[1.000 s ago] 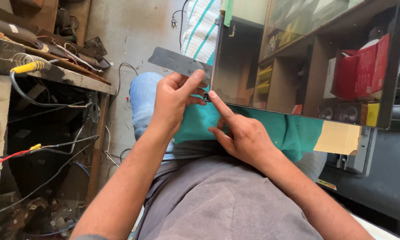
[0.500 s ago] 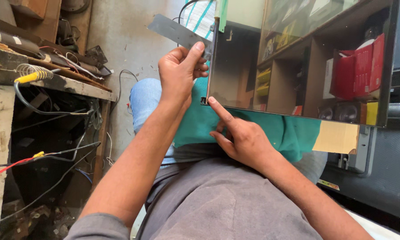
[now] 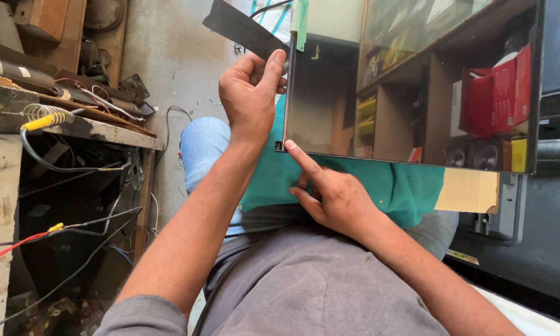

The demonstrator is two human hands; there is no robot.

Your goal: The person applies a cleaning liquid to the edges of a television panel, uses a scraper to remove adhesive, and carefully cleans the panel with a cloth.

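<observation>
A large mirror-like glossy panel (image 3: 410,87) stands on my lap and reflects shelves and red boxes. My left hand (image 3: 250,93) pinches a dark film strip (image 3: 239,28) that peels up off the panel's left edge. My right hand (image 3: 330,193) rests on the green cloth (image 3: 386,186) under the panel, its forefinger pressed to the panel's lower left corner (image 3: 281,147).
A cluttered workbench (image 3: 74,118) with wires, a yellow-tipped cable (image 3: 43,119) and metal parts stands at the left. Loose cables hang below it. Brown cardboard (image 3: 466,190) and a dark device (image 3: 529,230) lie at the right. Concrete floor shows behind.
My left hand has risen along the panel's left edge, pulling the dark film strip higher. My right forefinger stays at the lower corner.
</observation>
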